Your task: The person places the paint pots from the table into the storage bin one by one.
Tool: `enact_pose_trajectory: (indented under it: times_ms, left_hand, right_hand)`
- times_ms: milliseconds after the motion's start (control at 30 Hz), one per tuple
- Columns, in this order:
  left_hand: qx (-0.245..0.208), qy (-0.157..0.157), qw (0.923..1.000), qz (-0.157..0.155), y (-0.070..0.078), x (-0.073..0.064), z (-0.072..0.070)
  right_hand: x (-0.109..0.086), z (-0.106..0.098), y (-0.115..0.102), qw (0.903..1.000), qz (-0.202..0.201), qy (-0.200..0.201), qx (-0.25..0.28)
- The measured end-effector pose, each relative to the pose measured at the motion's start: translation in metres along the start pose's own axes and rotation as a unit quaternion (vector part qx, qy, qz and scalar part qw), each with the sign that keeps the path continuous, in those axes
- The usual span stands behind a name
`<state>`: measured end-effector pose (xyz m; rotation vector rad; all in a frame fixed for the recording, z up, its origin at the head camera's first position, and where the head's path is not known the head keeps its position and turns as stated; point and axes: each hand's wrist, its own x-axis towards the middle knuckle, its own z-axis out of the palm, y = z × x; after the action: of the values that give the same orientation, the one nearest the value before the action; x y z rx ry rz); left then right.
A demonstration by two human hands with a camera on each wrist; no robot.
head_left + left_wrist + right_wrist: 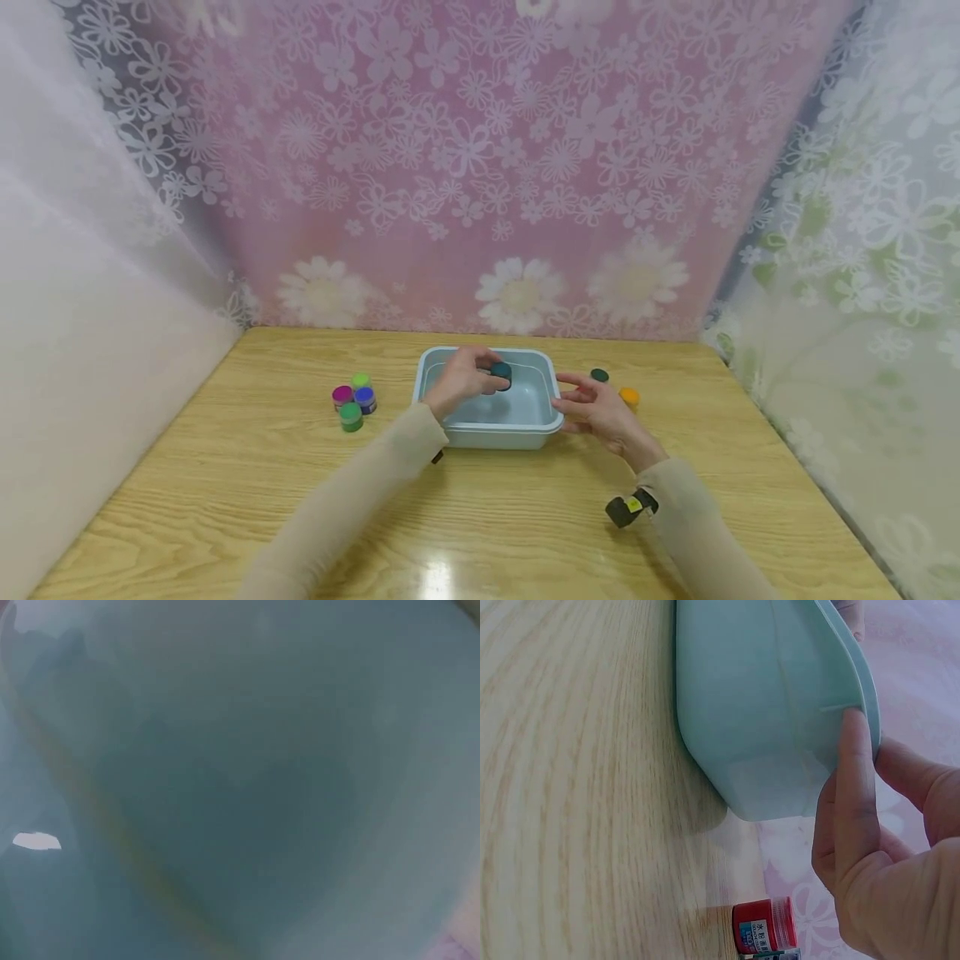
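Observation:
My left hand (467, 379) pinches a dark teal paint jar (502, 375) between fingers and thumb, above the inside of a pale blue plastic basin (480, 437). The basin's smooth surface (247, 787) fills the left wrist view, blurred; no hand or jar shows there. At the basin's right end, my right hand (603, 417) holds the rim. In the right wrist view, one finger of the right hand (870, 847) lies against the outer wall under the rim, with another digit on the rim's far side. Below this hand stands a red paint jar (763, 926).
Left of the basin cluster a magenta jar (342, 395), a lime jar (362, 381), a blue jar (366, 400) and a green jar (351, 417). Beyond the right hand stand a dark green jar (599, 375) and an orange jar (629, 397). Floral curtains (517, 208) border the wooden table (495, 517).

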<state>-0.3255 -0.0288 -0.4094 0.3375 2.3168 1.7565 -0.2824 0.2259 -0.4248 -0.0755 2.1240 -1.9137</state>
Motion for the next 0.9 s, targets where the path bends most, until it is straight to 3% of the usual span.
enact_pose_trajectory:
  times_ms: [500, 900]
  left_hand:
    - [0.006, 0.032, 0.9985, -0.044, 0.012, 0.018, 0.036]
    - [0.035, 0.03, 0.9978, -0.048, 0.012, 0.027, 0.045]
  right_hand:
    - [0.0, -0.002, 0.001, 1.0, 0.003, 0.002, -0.004]
    - [-0.003, -0.001, -0.001, 1.0, 0.003, -0.001, 0.006]
